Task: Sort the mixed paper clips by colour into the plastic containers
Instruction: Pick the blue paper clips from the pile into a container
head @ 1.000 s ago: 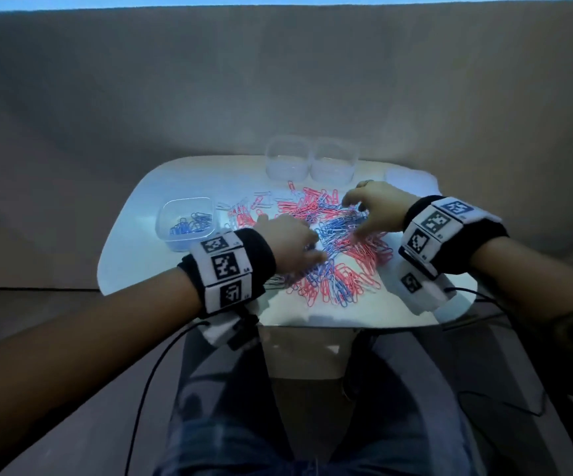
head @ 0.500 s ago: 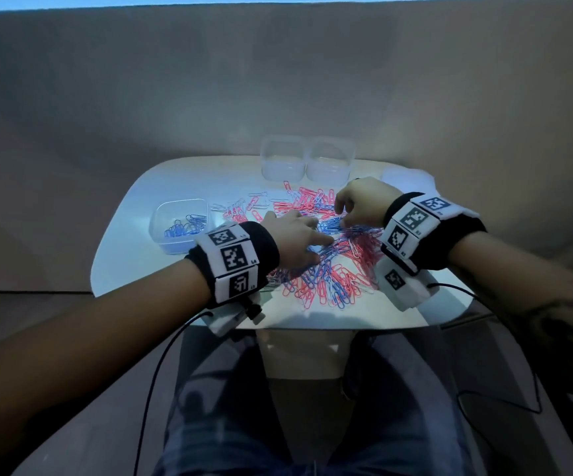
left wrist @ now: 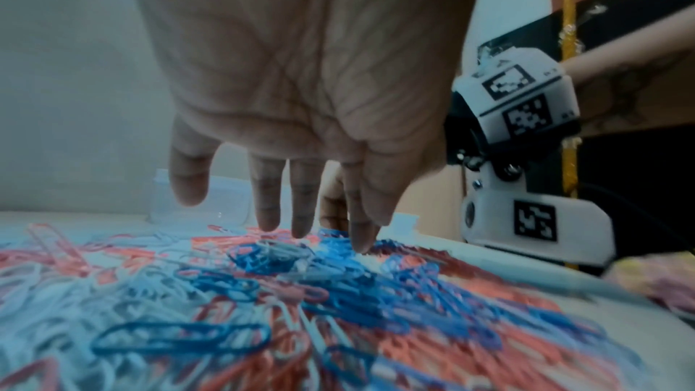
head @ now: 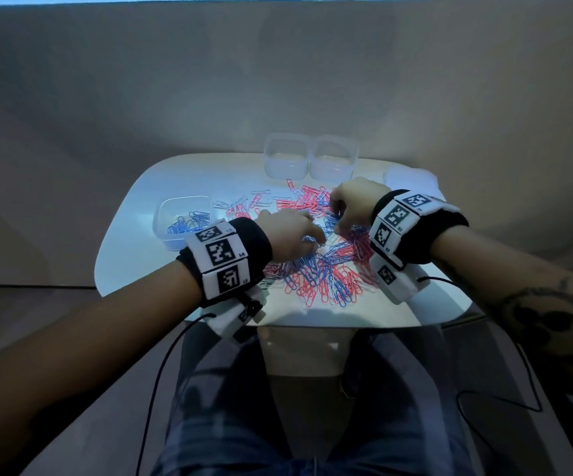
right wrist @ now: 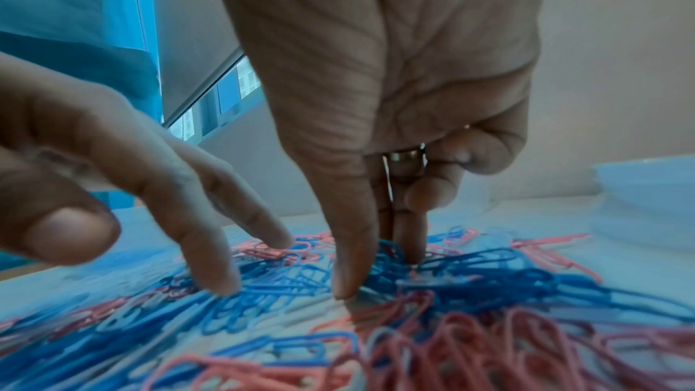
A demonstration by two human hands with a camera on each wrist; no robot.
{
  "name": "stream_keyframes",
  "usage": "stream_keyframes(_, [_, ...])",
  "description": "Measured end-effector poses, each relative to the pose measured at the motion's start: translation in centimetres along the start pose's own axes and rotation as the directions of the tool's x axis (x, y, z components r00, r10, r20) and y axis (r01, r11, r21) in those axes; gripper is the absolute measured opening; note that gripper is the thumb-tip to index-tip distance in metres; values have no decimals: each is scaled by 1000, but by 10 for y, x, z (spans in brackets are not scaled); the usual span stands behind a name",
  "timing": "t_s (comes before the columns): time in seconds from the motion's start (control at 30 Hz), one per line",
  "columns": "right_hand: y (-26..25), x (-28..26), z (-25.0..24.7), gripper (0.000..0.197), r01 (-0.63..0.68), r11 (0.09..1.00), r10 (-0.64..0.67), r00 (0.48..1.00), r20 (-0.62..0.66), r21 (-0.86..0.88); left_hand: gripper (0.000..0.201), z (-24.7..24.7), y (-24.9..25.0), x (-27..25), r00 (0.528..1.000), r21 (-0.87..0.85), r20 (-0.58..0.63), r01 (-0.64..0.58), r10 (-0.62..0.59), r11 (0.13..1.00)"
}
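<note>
A mixed pile of blue, pink and white paper clips [head: 319, 273] covers the middle of the white table [head: 130, 255]. My left hand [head: 288, 235] lies on the pile's left side, its straight fingers [left wrist: 300, 219] touching blue clips. Over the pile's far right, my right hand [head: 350, 204] is curled; thumb and forefingers [right wrist: 350, 272] pinch into a clump of blue clips [right wrist: 459, 272]. A clear container [head: 161, 214] at the left holds blue clips. Two clear containers [head: 287, 156] [head: 333, 158] stand at the back, seemingly empty.
A pale, flat object [head: 410, 178] lies at the table's back right corner. Cables run from both wristbands down over the front edge. My knees are under the near edge. Bare table shows left of the blue-clip container.
The right hand has gone from spread flat on the pile to curled with thumb and fingers pinching blue clips. The left hand's fingers have slid right, closer to the right hand.
</note>
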State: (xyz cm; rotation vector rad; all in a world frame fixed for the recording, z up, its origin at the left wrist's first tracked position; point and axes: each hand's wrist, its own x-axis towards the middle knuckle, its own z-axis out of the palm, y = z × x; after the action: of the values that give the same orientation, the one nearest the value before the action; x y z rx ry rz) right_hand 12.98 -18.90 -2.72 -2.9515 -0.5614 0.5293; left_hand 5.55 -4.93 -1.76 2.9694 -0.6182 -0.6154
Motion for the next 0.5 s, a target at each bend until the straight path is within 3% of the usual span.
stream_keyframes(0.27, [4,3,3,20,3,997,-2,1000,-12,77,29,-2,-12,-9,968,-394,-227,7,-105,919])
stream_keyframes(0.5, [13,-2,6,21,0,994,8,997,-71,114,21,7,-3,-14,871,-697,-404,-95,-280,711])
